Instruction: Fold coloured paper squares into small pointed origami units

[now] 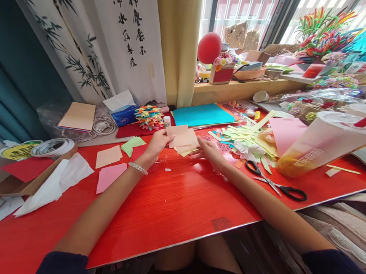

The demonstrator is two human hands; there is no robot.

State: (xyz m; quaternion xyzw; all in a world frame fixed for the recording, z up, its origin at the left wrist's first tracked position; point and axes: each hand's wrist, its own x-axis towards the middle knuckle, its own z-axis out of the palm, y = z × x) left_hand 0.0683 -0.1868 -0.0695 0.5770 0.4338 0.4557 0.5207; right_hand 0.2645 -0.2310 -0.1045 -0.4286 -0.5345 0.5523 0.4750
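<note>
My left hand (158, 145), with a beaded bracelet on the wrist, pinches the left edge of several overlapping peach paper squares (184, 137). The fingers of my right hand (210, 152) are at the right edge of these squares, its thumb on top and the other fingers lower down. A yellowish edge of paper shows beneath the peach ones. Left of my left hand lie a peach square (107, 156), a pink square (110, 177), a green piece (133, 146) and red paper (137, 152). A glue stick (167, 121) stands just behind my left hand.
Black-handled scissors (275, 182) lie right of my right forearm, before a heap of paper strips (249, 137). A plastic drink cup (316, 143) with a red straw is at the right. Blue paper (203, 115) and a folded-paper ball (149, 117) sit behind; a cardboard tray (31, 185) is left.
</note>
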